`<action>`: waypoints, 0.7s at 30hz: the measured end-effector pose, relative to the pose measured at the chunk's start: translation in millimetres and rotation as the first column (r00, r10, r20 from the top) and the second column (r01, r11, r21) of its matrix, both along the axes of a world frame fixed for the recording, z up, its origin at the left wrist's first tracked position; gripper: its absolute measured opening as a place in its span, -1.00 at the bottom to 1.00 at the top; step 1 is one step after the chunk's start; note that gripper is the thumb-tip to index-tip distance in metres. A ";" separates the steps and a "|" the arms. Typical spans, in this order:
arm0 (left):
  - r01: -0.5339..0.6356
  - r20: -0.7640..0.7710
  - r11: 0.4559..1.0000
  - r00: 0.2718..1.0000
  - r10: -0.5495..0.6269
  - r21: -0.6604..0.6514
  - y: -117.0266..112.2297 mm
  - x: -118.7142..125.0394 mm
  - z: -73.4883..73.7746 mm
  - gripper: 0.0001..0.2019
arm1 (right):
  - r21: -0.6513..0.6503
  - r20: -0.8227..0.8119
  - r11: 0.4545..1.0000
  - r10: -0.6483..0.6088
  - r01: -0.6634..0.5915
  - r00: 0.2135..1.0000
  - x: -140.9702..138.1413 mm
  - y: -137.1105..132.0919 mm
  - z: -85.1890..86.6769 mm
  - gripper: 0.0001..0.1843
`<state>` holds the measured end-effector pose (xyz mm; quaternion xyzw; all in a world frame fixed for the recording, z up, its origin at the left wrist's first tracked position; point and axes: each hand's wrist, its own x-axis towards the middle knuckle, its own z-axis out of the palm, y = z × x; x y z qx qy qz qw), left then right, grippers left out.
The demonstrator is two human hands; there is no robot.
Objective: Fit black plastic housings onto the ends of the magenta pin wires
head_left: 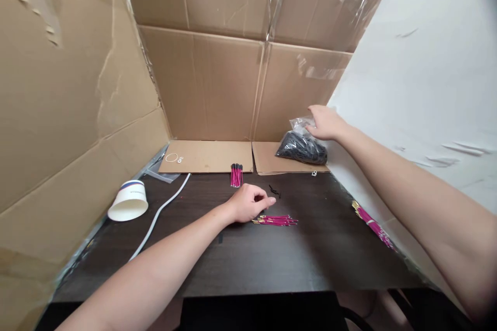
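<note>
My left hand [248, 203] rests on the dark table with its fingers curled in; whatever they hold, if anything, is hidden. Just below it lies a loose row of thin magenta wires [277, 221] with metal ends, and to its upper right are several small black pieces [274, 191]. A bundle of magenta wires with black ends [236, 175] lies just beyond this hand. My right hand [325, 123] reaches to the top of a clear plastic bag [301, 148] filled with black pieces. Its thumb and fingers are apart at the bag's upper edge.
A white paper cup [129, 200] lies tipped at the left beside a grey cable [157, 214]. A tied bundle of magenta wires [373, 225] lies by the right wall. Flat cardboard [209, 156] covers the table's back, and cardboard walls [202, 88] rise behind it.
</note>
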<state>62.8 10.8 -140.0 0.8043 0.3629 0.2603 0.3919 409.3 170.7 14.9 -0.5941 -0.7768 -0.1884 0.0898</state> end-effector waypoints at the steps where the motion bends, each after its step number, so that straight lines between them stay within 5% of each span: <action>1: -0.003 -0.003 1.000 1.000 0.003 0.003 -0.1 0.0 0.0 -0.57 | -0.043 0.076 0.997 -0.058 0.061 0.995 0.9 4.2 4.7 -0.25; 4: 0.000 -0.015 1.000 1.000 0.000 0.012 -0.3 0.1 0.5 -0.57 | -0.161 0.203 0.974 -0.125 0.159 0.971 -0.4 6.5 7.3 -0.51; 7: 0.003 -0.032 1.000 0.999 -0.002 0.019 -0.1 0.1 0.9 -0.57 | -0.273 0.162 0.950 -0.111 0.153 0.981 -4.9 1.3 -0.6 -0.68; 13: 0.032 -0.043 0.999 0.999 -0.031 0.044 1.9 0.1 -1.1 -0.54 | -0.428 0.036 0.891 -0.151 0.151 0.988 -3.1 2.2 -22.4 -0.68; 17: 0.038 -0.052 0.998 0.998 -0.036 0.043 2.4 0.2 -0.9 -0.53 | -0.412 -0.003 0.898 -0.172 0.155 0.985 10.2 8.9 -30.3 -0.68; 21: 0.033 -0.053 0.999 0.998 -0.032 0.037 1.9 0.3 1.1 -0.53 | -0.276 -0.055 0.953 -0.144 0.123 0.988 21.5 11.0 -32.6 -0.43</action>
